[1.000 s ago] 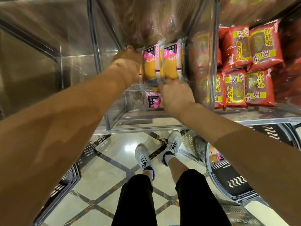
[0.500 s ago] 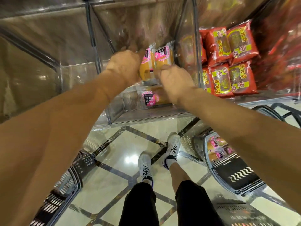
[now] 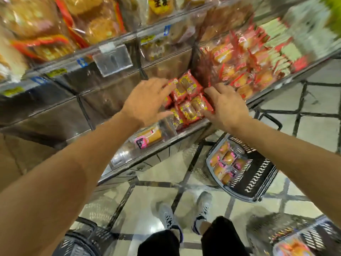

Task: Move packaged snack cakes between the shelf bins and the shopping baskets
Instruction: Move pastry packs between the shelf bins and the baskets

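Both hands are reached into one clear shelf bin (image 3: 186,126). The left hand (image 3: 147,100) is spread, fingers straight, laid against the 9 o'clock side of the red-wrapped snack cakes (image 3: 188,100). The right hand (image 3: 227,106) is spread at their 3 o'clock side, fingertips touching the wrappers. Nothing is gripped yet; the stack is bracketed from both sides, probably so several packs can be squeezed and lifted together. One pink-labelled cake (image 3: 147,138) is left in the neighbouring bin at 7 o'clock. A black basket (image 3: 258,174) on the floor at 5 o'clock is loaded with more pink-labelled cakes.
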